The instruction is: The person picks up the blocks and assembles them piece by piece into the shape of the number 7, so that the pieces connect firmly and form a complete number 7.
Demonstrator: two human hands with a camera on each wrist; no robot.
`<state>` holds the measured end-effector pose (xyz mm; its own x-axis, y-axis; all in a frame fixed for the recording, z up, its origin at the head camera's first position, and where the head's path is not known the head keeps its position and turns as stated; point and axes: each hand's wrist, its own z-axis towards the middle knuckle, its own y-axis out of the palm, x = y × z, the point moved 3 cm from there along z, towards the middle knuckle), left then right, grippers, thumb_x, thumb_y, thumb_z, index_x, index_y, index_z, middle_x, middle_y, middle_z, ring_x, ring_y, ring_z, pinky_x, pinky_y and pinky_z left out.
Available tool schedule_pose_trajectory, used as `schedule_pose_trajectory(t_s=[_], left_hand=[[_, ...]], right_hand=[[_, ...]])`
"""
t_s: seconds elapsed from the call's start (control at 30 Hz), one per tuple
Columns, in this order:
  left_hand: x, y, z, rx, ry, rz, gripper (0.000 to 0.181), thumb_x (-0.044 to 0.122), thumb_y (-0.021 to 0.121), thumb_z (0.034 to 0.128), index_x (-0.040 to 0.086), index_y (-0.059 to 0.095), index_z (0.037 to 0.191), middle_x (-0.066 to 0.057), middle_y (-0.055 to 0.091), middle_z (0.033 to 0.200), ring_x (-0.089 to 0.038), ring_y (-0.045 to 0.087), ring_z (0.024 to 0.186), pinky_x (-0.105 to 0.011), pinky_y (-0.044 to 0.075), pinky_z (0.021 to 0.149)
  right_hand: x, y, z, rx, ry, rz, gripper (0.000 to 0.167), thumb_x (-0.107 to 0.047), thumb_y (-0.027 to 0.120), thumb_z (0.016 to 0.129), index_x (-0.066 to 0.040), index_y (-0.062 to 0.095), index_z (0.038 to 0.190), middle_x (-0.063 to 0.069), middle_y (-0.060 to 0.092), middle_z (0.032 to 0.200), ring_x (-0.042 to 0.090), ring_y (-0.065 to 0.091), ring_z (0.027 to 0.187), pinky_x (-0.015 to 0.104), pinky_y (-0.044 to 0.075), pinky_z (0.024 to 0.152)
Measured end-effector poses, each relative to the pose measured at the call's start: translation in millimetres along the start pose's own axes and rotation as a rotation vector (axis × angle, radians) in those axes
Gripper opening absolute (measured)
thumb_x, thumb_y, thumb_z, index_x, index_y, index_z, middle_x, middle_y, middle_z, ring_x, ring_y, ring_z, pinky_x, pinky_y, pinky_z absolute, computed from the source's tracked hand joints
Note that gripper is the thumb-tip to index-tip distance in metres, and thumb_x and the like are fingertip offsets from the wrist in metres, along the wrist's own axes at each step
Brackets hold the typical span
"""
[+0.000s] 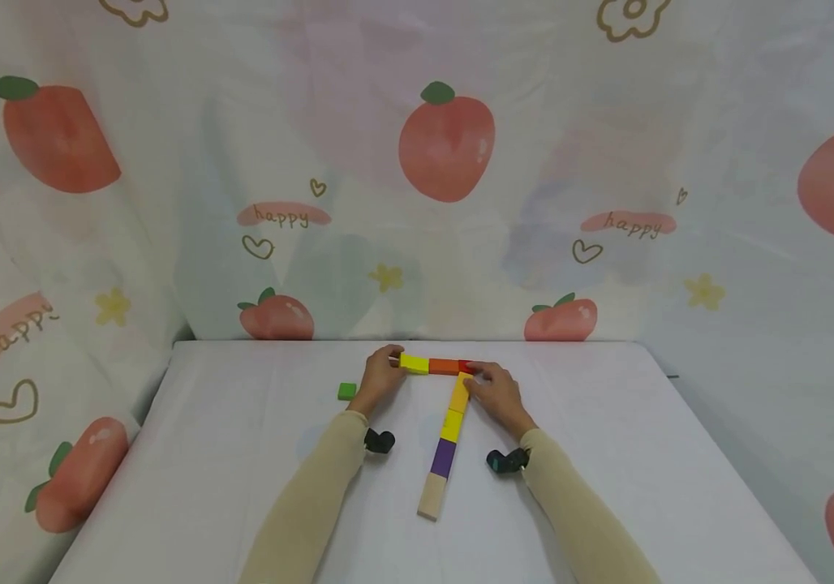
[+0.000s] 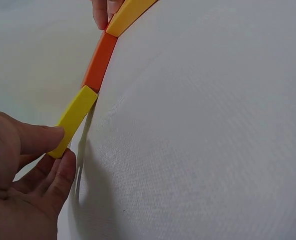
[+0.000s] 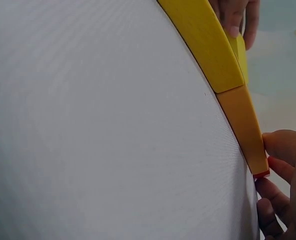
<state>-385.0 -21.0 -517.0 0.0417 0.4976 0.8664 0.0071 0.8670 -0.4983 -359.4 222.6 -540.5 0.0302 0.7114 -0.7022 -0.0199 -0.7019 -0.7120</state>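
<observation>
Wooden blocks form two joined lines on a white table. My left hand [image 1: 382, 373] pinches the outer end of a yellow block [image 2: 75, 117] between thumb and fingers. An orange block [image 1: 444, 367] joins its inner end, followed by a mostly covered red block [image 1: 464, 365]. My right hand [image 1: 497, 393] has its fingers bent about the red block, and one digit touches the side of an orange-yellow block [image 3: 243, 127]. From there the second line runs toward me: another yellow block [image 1: 451, 425], a purple block [image 1: 443, 458] and a plain wooden block [image 1: 432, 496].
A small green block [image 1: 347, 391] lies apart, left of my left hand. Both wrists carry small black devices, one at the left [image 1: 380, 441] and one at the right [image 1: 507, 461]. A fruit-patterned cloth [image 1: 358, 154] hangs behind the table [image 1: 592, 503].
</observation>
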Motion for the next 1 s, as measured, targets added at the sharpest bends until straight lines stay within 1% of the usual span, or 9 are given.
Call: schedule_pose_trajectory(t_s=[0.23, 0.43, 0.73, 1.0], left_hand=[[-2.2, 1.4, 0.7, 0.014, -0.005, 0.007, 0.037, 0.000, 0.067, 0.0880, 0.000, 0.062, 0.125, -0.017, 0.063, 0.125, -0.029, 0.060, 0.115, -0.040, 0.050, 0.102], [-3.4, 2.7, 1.5, 0.026, 0.013, 0.023, 0.036, 0.000, 0.066, 0.0884, 0.000, 0.063, 0.125, -0.017, 0.064, 0.124, -0.029, 0.059, 0.115, -0.041, 0.049, 0.103], [-2.1, 4.6, -0.4, 0.040, -0.005, 0.055, 0.036, -0.001, 0.066, 0.0882, 0.001, 0.064, 0.124, -0.016, 0.064, 0.121, -0.028, 0.059, 0.112, -0.040, 0.050, 0.101], [-1.9, 8.0, 0.2, 0.035, -0.022, 0.084, 0.037, -0.001, 0.066, 0.0888, 0.002, 0.063, 0.125, -0.015, 0.063, 0.120, -0.027, 0.058, 0.109, -0.038, 0.051, 0.101]], right_hand=[[2.0, 0.9, 0.2, 0.010, -0.015, -0.001, 0.046, -0.036, 0.062, 0.094, -0.021, 0.058, 0.137, 0.012, 0.053, 0.140, 0.035, 0.048, 0.125, 0.057, 0.039, 0.106], [1.5, 0.6, 0.1, 0.022, -0.019, -0.003, 0.045, -0.036, 0.062, 0.094, -0.022, 0.058, 0.137, 0.011, 0.053, 0.140, 0.035, 0.048, 0.125, 0.057, 0.039, 0.107], [0.8, 0.5, 0.3, 0.018, -0.016, -0.018, 0.046, -0.036, 0.062, 0.094, -0.021, 0.058, 0.137, 0.012, 0.053, 0.139, 0.035, 0.049, 0.124, 0.057, 0.040, 0.105], [0.8, 0.4, 0.5, 0.027, -0.030, -0.025, 0.045, -0.034, 0.063, 0.094, -0.021, 0.059, 0.137, 0.012, 0.054, 0.139, 0.035, 0.049, 0.123, 0.057, 0.040, 0.106]])
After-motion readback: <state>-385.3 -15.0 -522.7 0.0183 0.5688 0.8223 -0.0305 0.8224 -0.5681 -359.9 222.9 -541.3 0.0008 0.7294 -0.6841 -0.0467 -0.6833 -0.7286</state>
